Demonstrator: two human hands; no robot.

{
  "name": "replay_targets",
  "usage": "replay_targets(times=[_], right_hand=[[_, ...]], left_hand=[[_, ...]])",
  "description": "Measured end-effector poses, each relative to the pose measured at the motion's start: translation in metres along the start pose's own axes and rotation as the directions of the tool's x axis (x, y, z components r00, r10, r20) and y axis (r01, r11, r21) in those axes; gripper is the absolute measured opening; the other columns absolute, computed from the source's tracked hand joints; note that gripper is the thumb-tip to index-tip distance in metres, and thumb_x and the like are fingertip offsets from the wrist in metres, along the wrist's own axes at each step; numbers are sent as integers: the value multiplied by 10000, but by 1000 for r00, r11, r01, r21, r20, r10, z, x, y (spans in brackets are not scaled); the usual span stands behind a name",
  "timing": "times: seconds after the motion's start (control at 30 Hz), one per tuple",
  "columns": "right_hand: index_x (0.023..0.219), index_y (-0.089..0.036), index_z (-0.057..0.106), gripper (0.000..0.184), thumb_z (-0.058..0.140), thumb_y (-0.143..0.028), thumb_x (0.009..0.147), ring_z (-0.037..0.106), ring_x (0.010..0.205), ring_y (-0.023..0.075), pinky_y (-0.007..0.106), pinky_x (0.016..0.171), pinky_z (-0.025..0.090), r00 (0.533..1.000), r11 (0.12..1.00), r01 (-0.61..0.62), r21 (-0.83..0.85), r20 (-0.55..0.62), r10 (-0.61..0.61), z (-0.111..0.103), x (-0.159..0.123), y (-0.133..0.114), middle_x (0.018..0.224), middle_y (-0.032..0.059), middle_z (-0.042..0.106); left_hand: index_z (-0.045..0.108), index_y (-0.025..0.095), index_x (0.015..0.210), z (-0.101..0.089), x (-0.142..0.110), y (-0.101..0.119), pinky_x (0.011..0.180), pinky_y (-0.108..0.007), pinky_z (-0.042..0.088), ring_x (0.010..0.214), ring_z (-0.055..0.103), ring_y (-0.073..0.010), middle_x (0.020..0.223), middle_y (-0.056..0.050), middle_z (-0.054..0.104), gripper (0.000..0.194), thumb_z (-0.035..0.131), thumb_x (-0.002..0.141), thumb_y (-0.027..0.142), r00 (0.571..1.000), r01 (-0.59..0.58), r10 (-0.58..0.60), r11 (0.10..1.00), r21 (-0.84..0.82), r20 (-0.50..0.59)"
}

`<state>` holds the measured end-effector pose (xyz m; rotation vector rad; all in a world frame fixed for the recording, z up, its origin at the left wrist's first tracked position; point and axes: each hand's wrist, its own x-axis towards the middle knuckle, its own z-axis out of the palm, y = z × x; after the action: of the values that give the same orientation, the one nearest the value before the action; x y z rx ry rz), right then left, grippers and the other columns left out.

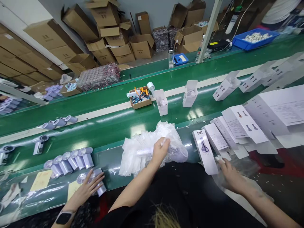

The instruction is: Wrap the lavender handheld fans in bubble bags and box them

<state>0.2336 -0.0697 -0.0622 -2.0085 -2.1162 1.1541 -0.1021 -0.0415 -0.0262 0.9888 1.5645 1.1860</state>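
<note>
My left hand [160,151] is closed on a clear plastic bag [152,148] with a pale lilac hand-held fan [178,154] inside, on top of a heap of the same bags at the near edge of the green bench. My right hand [228,173] lies over loose clear plastic. Its fingers are curled against the lower right edge of a white printed fan box [204,151] lying flat. Another person's hand [88,189], with a watch on the wrist, rests on a lilac fan [101,189] at the lower left.
Rows of lilac fans [71,160] lie at the left. Flat and folded white boxes [244,123] pile up at the right, and open boxes [162,102] stand on the green conveyor [106,126]. A small carton of tools [140,97] sits mid-belt. Cardboard cartons [111,34] stack behind.
</note>
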Motion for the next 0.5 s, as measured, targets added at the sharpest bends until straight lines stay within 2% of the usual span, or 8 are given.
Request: replay_targets(times=[0.07,0.17,0.27,0.33,0.37,0.4,0.43,0.5], right_hand=[[1319,-152,395,714,614,-250,646,489,1149,401,554,880,442,999,992,13,-124,-41,-18,28,2,32,1432,224,288],[1234,-213,499,507,494,-224,727,533,1110,322,482,897,464,967,985,133,-111,-203,-154,47,17,34,1306,145,474],[1078,-222,622,370,491,-227,731,546,1062,301,452,934,444,855,959,267,-100,-435,-283,22,34,-5,1132,126,569],[989,-217,670,288,535,-299,748,542,1043,295,442,952,426,771,947,314,-63,-565,-293,-9,44,-39,1072,123,572],[953,-219,682,266,554,-338,753,536,1049,291,432,954,422,751,946,325,-14,-604,-267,-23,49,-55,1082,119,567],[933,-223,689,261,573,-367,749,529,1060,287,421,950,422,771,940,334,71,-594,-229,-34,55,-69,1108,112,566],[909,-227,695,256,597,-383,731,527,1064,285,413,944,422,817,927,331,177,-546,-187,-42,62,-81,1115,102,577],[863,-226,704,251,647,-384,678,552,1020,281,404,904,442,918,882,284,377,-372,-137,-47,74,-97,1038,80,635]], left_hand=[[501,159,707,-8,4,-2,483,-184,354,556,445,-77,616,44,457,321,591,780,458,993,107,-115,977,-186,-33],[522,158,827,-18,8,1,383,-157,268,514,439,-59,660,45,493,385,686,688,477,972,225,-232,884,-410,34],[531,151,873,-29,8,10,352,-145,226,481,438,-44,665,44,516,444,765,612,423,952,303,-270,791,-532,142],[540,143,856,-30,7,20,351,-147,234,469,437,-40,646,44,520,446,799,572,370,949,315,-241,769,-556,204],[544,139,848,-28,7,25,354,-151,249,469,442,-42,641,41,525,442,805,563,354,948,311,-214,772,-555,235],[547,135,846,-23,6,29,359,-155,267,472,451,-47,644,34,534,437,802,564,350,947,303,-181,780,-548,265],[548,134,853,-16,6,33,364,-160,286,482,466,-55,659,25,547,436,794,571,356,946,286,-147,794,-536,288],[533,144,892,1,6,39,380,-168,323,515,500,-75,709,12,574,453,776,583,371,953,223,-83,844,-488,291]])
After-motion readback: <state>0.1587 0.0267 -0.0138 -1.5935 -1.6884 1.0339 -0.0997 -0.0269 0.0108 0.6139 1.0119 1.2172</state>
